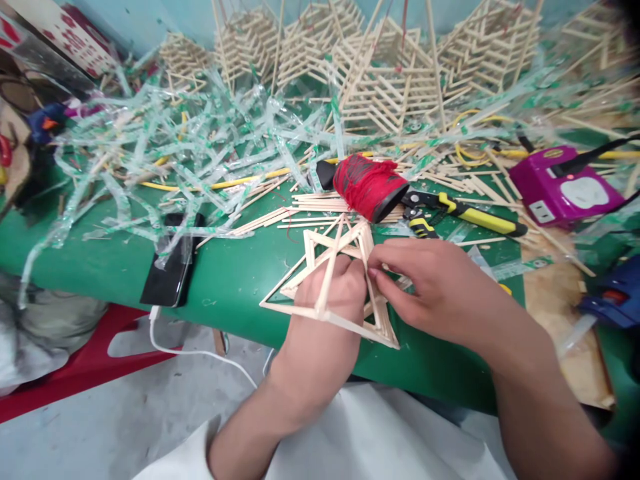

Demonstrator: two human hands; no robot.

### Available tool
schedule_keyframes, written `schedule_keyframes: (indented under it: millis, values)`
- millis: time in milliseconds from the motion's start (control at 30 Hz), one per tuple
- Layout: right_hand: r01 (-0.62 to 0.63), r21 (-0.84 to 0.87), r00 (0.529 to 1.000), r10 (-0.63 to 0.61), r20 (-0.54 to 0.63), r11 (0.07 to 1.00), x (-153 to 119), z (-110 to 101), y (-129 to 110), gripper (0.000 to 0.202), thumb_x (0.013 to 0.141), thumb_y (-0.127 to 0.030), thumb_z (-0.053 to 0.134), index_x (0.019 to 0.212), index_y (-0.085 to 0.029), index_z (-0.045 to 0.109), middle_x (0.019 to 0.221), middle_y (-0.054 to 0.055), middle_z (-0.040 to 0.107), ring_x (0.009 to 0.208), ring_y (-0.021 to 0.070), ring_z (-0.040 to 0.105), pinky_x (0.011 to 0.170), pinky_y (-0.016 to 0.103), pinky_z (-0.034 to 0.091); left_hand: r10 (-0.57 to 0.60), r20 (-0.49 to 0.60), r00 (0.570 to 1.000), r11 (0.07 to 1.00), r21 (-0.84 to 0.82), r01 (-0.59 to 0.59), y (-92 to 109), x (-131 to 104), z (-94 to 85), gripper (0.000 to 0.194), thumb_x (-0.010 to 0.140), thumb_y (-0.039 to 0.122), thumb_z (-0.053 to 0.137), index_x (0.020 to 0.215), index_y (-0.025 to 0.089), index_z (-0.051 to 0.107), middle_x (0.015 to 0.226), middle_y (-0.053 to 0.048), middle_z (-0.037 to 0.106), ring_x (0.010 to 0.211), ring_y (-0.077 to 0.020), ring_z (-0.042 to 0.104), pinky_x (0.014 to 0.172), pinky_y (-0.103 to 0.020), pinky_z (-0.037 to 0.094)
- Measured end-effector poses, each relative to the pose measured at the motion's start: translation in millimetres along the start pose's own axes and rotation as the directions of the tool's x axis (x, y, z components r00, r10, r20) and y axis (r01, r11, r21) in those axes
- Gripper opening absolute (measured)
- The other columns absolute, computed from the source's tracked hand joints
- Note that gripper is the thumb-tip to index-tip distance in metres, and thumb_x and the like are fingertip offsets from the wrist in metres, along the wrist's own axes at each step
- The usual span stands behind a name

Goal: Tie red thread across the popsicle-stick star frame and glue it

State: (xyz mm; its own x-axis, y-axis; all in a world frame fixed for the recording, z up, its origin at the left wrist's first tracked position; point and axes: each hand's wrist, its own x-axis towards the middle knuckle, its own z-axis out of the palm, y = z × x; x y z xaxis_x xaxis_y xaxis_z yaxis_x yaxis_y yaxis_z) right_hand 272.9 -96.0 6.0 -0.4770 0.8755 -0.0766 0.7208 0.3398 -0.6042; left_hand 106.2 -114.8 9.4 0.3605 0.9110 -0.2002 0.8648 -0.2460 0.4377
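Note:
A star-shaped frame of pale wooden sticks rests at the front edge of the green table. My left hand reaches in through the frame with its fingers curled closed; what they grip is hidden. At the frame's right side, my right hand pinches thumb and fingers together against a stick, close to the left fingertips. Whatever lies in that pinch is too small to make out. Just behind the frame lies a spool of red string, with yellow-and-black pliers to its right.
Tangled clear tape strips and loose sticks cover the table's back. Several stick structures stand along the wall. A black phone with a white cable lies left, a purple power box right, and a blue glue gun far right.

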Motion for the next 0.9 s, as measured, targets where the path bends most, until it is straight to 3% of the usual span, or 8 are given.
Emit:
schedule_keyframes:
  millis: [167, 300, 433, 633, 900]
  values:
    - [0.017, -0.009, 0.998, -0.016, 0.057, 1.0, 3, -2, 1, 0.022, 0.097, -0.024, 0.044, 0.085, -0.02, 0.062, 0.079, 0.004, 0.066, 0.075, 0.0193, 0.061, 0.07, 0.033, 0.04, 0.013, -0.002, 1.0, 1.0, -0.006, -0.013, -9, 3, 2.9, 0.02, 0.099, 0.022, 0.051, 0.103, 0.018, 0.07, 0.098, -0.007, 0.071, 0.084, -0.0194, 0.064, 0.076, -0.033, 0.049]
    - [0.021, -0.012, 0.999, -0.021, 0.049, 1.0, 3, -1, 3, 0.022, 0.097, -0.024, 0.044, 0.081, -0.02, 0.059, 0.077, 0.003, 0.064, 0.073, 0.0179, 0.059, 0.068, 0.032, 0.038, -0.043, 0.022, 0.999, 0.996, -0.072, 0.044, -8, 4, -1.1, 0.022, 0.098, 0.017, 0.051, 0.086, 0.016, 0.07, 0.083, -0.005, 0.067, 0.075, -0.017, 0.061, 0.067, -0.029, 0.044]
    - [0.006, 0.017, 0.999, -0.007, 0.039, 1.0, 1, -1, 3, 0.021, 0.097, -0.024, 0.046, 0.084, -0.021, 0.062, 0.079, 0.003, 0.065, 0.074, 0.0176, 0.059, 0.068, 0.031, 0.037, -0.025, -0.034, 0.999, 0.994, -0.11, 0.021, -4, 3, -3.3, 0.021, 0.096, 0.015, 0.054, 0.08, 0.016, 0.067, 0.078, -0.002, 0.064, 0.07, -0.015, 0.057, 0.063, -0.028, 0.039]
    - [-0.03, 0.096, 1.0, 0.03, 0.007, 0.995, -3, -1, 5, 0.017, 0.097, -0.022, 0.05, 0.088, -0.021, 0.065, 0.079, -0.001, 0.064, 0.07, 0.0141, 0.055, 0.065, 0.029, 0.035, -0.03, -0.171, 0.985, 0.989, -0.15, 0.004, -3, -2, -3.5, 0.017, 0.096, 0.015, 0.055, 0.081, 0.017, 0.063, 0.079, 0.0, 0.061, 0.067, -0.0123, 0.052, 0.06, -0.027, 0.035]
    - [0.011, 0.108, 0.999, -0.007, -0.04, 0.994, -6, 0, 7, 0.017, 0.098, -0.019, 0.049, 0.093, -0.02, 0.065, 0.074, -0.001, 0.061, 0.066, 0.0129, 0.051, 0.062, 0.028, 0.035, -0.008, -0.138, 0.99, 0.972, -0.233, -0.025, -13, -5, 4.5, 0.018, 0.1, 0.017, 0.052, 0.103, 0.023, 0.069, 0.091, 0.001, 0.065, 0.078, -0.0133, 0.06, 0.066, -0.027, 0.043]
